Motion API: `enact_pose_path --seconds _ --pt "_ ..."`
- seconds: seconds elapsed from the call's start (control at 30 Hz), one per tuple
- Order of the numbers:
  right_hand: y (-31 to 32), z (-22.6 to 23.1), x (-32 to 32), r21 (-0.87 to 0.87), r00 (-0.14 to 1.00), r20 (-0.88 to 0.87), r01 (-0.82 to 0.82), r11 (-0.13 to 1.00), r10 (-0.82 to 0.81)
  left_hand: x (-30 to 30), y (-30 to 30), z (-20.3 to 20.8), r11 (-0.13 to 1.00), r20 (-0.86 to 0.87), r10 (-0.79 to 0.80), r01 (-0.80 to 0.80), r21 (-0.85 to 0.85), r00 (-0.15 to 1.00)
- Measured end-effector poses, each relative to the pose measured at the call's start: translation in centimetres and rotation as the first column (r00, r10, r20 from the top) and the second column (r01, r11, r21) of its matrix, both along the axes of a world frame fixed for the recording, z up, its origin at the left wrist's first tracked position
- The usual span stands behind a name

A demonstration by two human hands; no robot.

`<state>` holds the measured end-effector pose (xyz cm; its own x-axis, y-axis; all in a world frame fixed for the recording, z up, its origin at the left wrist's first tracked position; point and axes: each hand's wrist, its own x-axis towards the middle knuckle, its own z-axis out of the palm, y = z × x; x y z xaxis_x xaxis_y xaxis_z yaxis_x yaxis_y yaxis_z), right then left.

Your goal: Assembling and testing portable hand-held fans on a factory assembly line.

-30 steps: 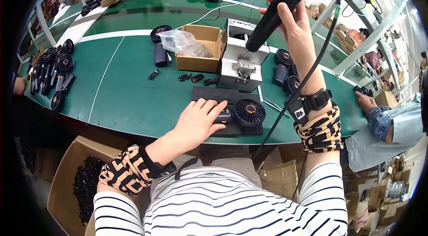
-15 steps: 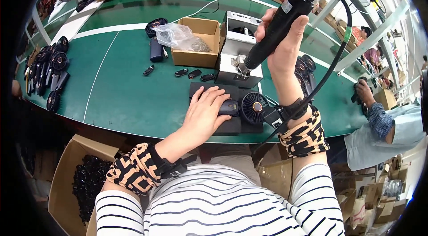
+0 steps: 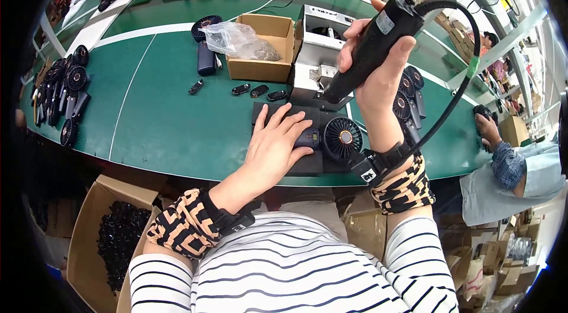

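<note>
My right hand is wrapped round a black electric screwdriver, its tip end slanting down to the left. Its tip is beside a small metal block on a grey-white metal box; whether they touch, I cannot tell. My left hand lies over the handle of a dark handheld fan, thumb on the near side and fingers spread on the far side. The palm hides most of the handle, while a small display stays visible. Under the fan is a black pad.
Beyond the pad are several small black parts. An open cardboard box holds a clear bag with small pieces. Another fan lies beside it. Piled fans occupy the left. A co-worker's hand is at right.
The screwdriver tip has come down off the metal block, toward the pad. The left hand stays on the fan, which has shifted slightly in view.
</note>
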<state>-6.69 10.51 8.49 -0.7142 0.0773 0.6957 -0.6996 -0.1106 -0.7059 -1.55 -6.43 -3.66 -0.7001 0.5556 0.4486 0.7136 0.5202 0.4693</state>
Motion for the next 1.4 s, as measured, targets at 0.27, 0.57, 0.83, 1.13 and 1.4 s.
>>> enact_pose_path --seconds 0.27,0.57,0.83,1.13,1.4 --pt "-0.8 -0.8 3.5 0.013 1.0 0.021 -0.003 1.0 0.002 0.3 0.0 0.2 1.0 0.024 0.007 -0.007 -0.006 1.0" --pt "-0.6 -2.1 3.7 0.01 0.994 0.105 0.032 0.999 -0.033 0.2 0.3 0.6 0.999 0.017 0.01 -0.011 0.038 1.0" --pt "-0.3 -3.5 4.6 -0.145 0.977 0.129 -0.148 0.978 0.167 0.2 0.2 0.6 1.0 0.046 0.025 -0.025 0.01 0.999" --pt "-0.6 -3.9 4.8 -0.178 0.984 0.122 -0.103 0.979 0.126 0.3 0.2 0.5 0.999 0.038 0.03 -0.03 0.014 0.999" --pt "-0.3 -0.4 2.6 0.024 0.997 0.083 0.001 1.0 -0.003 0.1 -0.1 0.1 1.0 0.031 0.027 -0.027 0.014 0.999"
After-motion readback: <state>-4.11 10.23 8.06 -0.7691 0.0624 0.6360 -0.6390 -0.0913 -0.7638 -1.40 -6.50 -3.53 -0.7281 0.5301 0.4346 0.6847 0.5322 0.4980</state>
